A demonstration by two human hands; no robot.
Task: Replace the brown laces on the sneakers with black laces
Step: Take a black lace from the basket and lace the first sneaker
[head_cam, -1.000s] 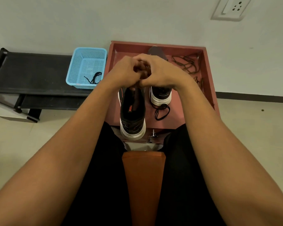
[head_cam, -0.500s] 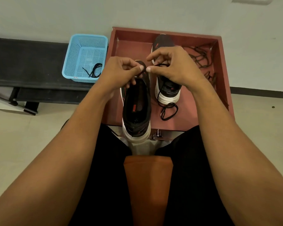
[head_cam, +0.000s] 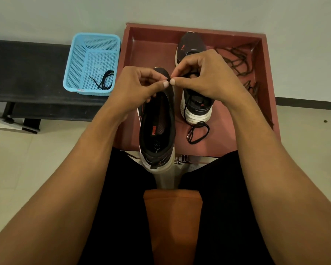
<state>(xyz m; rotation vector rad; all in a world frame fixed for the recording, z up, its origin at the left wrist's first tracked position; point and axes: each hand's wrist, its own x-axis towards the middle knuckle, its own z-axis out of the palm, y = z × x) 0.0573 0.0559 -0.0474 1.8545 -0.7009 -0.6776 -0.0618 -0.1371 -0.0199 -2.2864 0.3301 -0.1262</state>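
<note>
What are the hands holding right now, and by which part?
The left hand and right hand both pinch a thin black lace by its short exposed end, thumb against forefinger, above the near black sneaker; the rest is hidden.

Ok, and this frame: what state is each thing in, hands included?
left hand, pinching the black lace at its tip.
right hand, pinching that lace too.
near sneaker, upright, heel over the tray edge; eyelets hidden.
far sneaker, upright in the tray, trailing lace loose behind its heel.
brown laces, loose in the tray.
blue basket, holding a spare lace.
</note>
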